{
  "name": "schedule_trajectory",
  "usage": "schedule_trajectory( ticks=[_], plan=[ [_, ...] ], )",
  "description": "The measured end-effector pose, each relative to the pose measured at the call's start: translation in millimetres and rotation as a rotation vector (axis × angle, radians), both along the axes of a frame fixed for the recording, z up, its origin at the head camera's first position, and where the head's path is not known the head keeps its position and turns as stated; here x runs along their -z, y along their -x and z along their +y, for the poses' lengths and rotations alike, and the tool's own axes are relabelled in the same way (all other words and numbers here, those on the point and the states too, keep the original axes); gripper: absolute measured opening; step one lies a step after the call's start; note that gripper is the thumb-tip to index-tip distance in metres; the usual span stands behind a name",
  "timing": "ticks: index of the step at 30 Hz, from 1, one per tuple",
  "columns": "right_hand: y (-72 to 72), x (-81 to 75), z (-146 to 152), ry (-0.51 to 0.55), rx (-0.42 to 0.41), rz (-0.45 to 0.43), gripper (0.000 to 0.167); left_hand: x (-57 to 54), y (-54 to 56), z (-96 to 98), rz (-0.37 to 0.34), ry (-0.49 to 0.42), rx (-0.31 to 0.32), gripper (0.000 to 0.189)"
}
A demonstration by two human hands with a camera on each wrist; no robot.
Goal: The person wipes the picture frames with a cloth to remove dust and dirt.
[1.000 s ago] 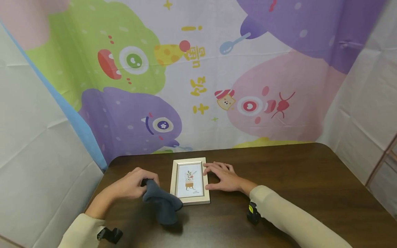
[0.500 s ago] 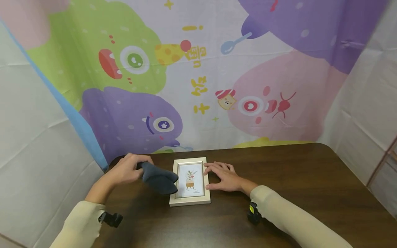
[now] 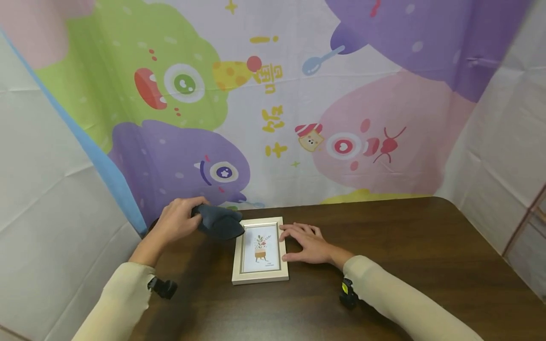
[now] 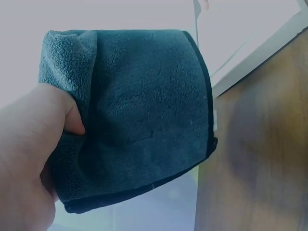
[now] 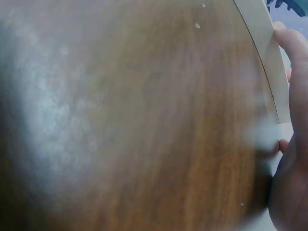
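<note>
Head view: the left arm reaches forward from the lower left, and the left hand (image 3: 179,219) is raised above the far left part of the table (image 3: 384,237), back of the hand upward. The hand is closed on one end of the cloth (image 3: 219,221); the rest of the cloth projects to the right, toward the frame (image 3: 260,278). The left wrist view shows the thumb pressed on the near face of the folded, dark blue-grey cloth, which has a black edging; the fingers behind it are mostly hidden. In the head view the cloth overlaps the upper left corner of the frame; contact between the two cannot be determined. The right arm enters from the lower right, with the forearm low over the table. The right hand (image 3: 308,245) is partly open, its fingers spread and slightly bent, and grasps nothing. Its fingertips rest at the right edge of the frame, with the thumb lower on the same edge; the right wrist view shows a digit touching the pale side of the frame. The frame lies flat on the table between the hands, near the far edge. It contains a print (image 3: 261,248) of a leafy plant in a brown pot with legs.
</note>
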State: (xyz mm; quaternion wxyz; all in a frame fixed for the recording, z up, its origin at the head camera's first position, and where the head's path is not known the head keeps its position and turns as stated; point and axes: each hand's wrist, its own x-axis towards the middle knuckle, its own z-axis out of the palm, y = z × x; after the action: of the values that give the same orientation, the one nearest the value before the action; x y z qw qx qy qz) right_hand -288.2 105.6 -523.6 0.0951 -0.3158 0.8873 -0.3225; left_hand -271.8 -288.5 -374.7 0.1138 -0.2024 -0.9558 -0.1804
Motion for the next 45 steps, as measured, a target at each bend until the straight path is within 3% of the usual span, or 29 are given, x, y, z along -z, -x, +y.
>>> schedule_trajectory(
  ticks=[9, 13, 18, 23, 32, 39, 45],
  plan=[
    [0.9, 1.4, 1, 0.022, -0.005, 0.010, 0.048, 5.9, 12.8, 6.0, 0.089, 0.043, -0.057, 0.031],
    [1.4, 2.5, 2, 0.044, -0.014, 0.026, 0.049, 11.4, 18.3, 10.3, 0.167, 0.065, -0.082, 0.032],
    [0.8, 3.1, 1, 0.039, -0.010, 0.013, 0.048, 23.4, 24.6, 16.0, 0.261, 0.060, -0.116, 0.033],
    [0.3, 0.1, 0, 0.013, -0.003, -0.002, 0.045, 39.7, 27.1, 23.6, 0.285, 0.051, -0.120, 0.035],
    [0.3, 0.4, 1, 0.003, 0.000, 0.001, 0.045, 66.2, 25.5, 36.1, 0.258, 0.104, -0.072, 0.034],
    [2.6, 6.1, 2, 0.033, 0.001, 0.021, 0.047, 75.2, 24.1, 44.4, 0.096, 0.169, -0.028, 0.035],
    [2.2, 3.8, 1, 0.018, -0.002, 0.007, 0.046, 84.7, 21.7, 50.8, -0.023, 0.268, 0.069, 0.043]
  ],
)
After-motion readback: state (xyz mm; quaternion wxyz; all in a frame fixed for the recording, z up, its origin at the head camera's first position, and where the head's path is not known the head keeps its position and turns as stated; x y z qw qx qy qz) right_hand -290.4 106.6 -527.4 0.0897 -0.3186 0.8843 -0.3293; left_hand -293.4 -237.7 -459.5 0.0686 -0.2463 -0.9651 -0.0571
